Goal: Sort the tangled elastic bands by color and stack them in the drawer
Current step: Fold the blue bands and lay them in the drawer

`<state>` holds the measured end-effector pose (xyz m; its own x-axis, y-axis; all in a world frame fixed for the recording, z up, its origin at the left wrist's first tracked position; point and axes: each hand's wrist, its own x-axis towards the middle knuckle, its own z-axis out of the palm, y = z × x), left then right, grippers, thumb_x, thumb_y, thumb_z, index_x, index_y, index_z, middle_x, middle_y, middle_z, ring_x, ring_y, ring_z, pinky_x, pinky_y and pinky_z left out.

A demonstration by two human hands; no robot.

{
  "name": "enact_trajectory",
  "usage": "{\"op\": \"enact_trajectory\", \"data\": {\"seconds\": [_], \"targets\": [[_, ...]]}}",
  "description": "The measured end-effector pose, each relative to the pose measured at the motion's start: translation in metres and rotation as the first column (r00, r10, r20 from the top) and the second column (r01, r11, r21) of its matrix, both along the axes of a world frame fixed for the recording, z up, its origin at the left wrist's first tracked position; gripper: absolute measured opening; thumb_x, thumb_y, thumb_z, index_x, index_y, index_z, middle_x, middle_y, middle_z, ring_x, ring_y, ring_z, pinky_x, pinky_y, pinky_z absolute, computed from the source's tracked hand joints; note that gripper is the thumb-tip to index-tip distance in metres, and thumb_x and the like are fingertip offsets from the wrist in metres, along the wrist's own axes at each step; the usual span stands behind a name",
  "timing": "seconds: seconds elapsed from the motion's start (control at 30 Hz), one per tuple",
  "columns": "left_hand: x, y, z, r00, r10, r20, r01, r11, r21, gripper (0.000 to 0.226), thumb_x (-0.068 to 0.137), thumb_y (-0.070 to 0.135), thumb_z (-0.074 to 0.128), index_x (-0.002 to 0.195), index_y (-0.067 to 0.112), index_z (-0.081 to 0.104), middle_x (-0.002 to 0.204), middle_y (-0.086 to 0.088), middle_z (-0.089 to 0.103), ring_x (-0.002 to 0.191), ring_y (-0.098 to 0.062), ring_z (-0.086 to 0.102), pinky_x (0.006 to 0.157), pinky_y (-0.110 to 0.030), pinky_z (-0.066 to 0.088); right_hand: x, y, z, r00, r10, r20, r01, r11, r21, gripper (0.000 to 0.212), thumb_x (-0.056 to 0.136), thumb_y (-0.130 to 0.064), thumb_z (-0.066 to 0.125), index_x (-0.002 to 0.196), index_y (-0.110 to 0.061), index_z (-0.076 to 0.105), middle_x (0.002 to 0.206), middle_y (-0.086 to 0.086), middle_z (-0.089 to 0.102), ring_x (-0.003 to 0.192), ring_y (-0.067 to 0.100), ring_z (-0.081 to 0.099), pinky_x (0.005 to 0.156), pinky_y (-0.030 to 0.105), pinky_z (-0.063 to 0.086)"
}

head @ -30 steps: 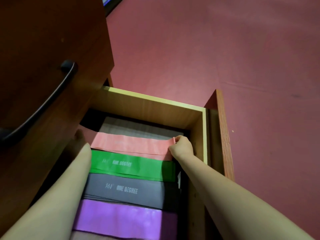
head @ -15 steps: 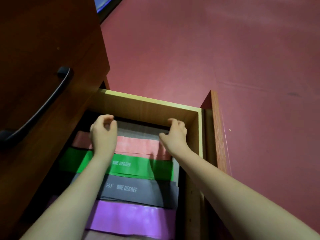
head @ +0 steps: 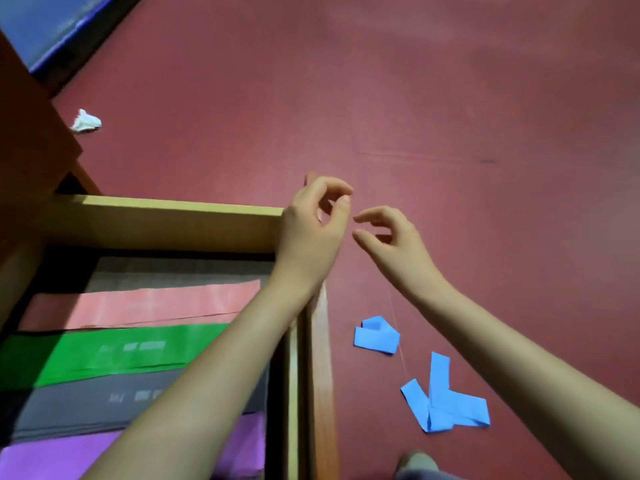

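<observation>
Step in hand, by the look of it: fetching the blue bands [head: 446, 407] for the drawer [head: 173, 206]. Lying on the floor [head: 450, 133] at lower right of the frame, near the drawer's right wall, in two folded, crossed clumps, the smaller clump [head: 375, 336] a little higher in the frame.

Left hand [head: 311, 230] at centre frame over the drawer's far right corner, thumb and forefinger tips brought together, other fingers curled; contents of that pinch, if any, impossible to tell. Right hand [head: 391, 244] just beside it, over the floor, fingers loosely curled and released, grasping nothing. Below the right wrist a faint thin line [head: 398, 341] toward the blue bands, too fine to name.

To do it well: reach down to lower right, take one clump at a time, shake out folds and crossings, smooth flat, then lay in as one more row beside the others rather than dropping in a heap.

Inside the drawer, at left of the frame, flat strips in overlapping rows: pale grey band [head: 173, 271] at the back, then pink band [head: 145, 306], green band [head: 114, 351], dark grey band [head: 86, 407], purple band [head: 69, 455] nearest the lower edge. Printing on green and dark grey too blurred to read.
</observation>
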<state>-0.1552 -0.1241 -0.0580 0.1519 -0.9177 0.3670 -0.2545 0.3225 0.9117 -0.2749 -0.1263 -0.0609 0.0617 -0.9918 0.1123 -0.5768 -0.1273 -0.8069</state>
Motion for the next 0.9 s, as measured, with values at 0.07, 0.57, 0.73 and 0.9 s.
{"op": "enact_trajectory", "data": {"seconds": [0.07,0.57,0.73,0.9], "targets": [[-0.03,-0.003,-0.003,0.992,-0.09,0.087,0.087,0.995,0.043,0.013,0.084,0.011,0.051,0.084,0.022,0.058,0.077,0.015,0.055,0.071,-0.005,0.05,0.065,-0.015,0.037,-0.033,0.002,-0.022,0.994,-0.019,-0.104,0.031,0.994,0.109,0.017,0.082,-0.006,0.057,0.098,-0.012,0.061,0.097,-0.004,0.053,0.099,0.014,0.048,0.085,0.024,0.037],[-0.142,-0.018,-0.21,0.969,-0.245,0.013,0.125,0.539,0.833,0.016,0.086,0.002,0.045,0.087,0.012,0.058,0.076,-0.007,0.058,0.068,-0.02,0.05,0.053,-0.02,0.039,-0.192,0.026,-0.218,0.955,-0.191,-0.228,0.28,0.835,0.474,0.016,0.083,-0.007,0.055,0.096,-0.004,0.063,0.106,0.01,0.065,0.102,0.022,0.056,0.079,0.021,0.035],[-0.16,-0.017,-0.261,0.978,-0.019,-0.206,0.197,0.385,0.902,0.015,0.09,0.009,0.045,0.081,0.018,0.053,0.073,0.003,0.056,0.059,-0.011,0.049,0.054,-0.019,0.038,-0.184,0.008,-0.285,0.967,-0.182,-0.178,0.246,0.855,0.457,0.016,0.082,-0.006,0.056,0.096,-0.003,0.062,0.105,0.012,0.065,0.092,0.018,0.054,0.072,0.015,0.032],[-0.166,-0.024,-0.305,0.93,0.151,-0.336,0.266,0.355,0.896,0.012,0.092,0.015,0.043,0.094,0.02,0.054,0.08,0.003,0.059,0.064,-0.01,0.054,0.06,-0.022,0.041,-0.17,-0.017,-0.344,0.98,-0.066,-0.189,0.148,0.874,0.462,0.028,0.082,-0.002,0.053,0.109,0.0,0.06,0.118,0.015,0.061,0.111,0.027,0.053,0.088,0.021,0.034]]}}
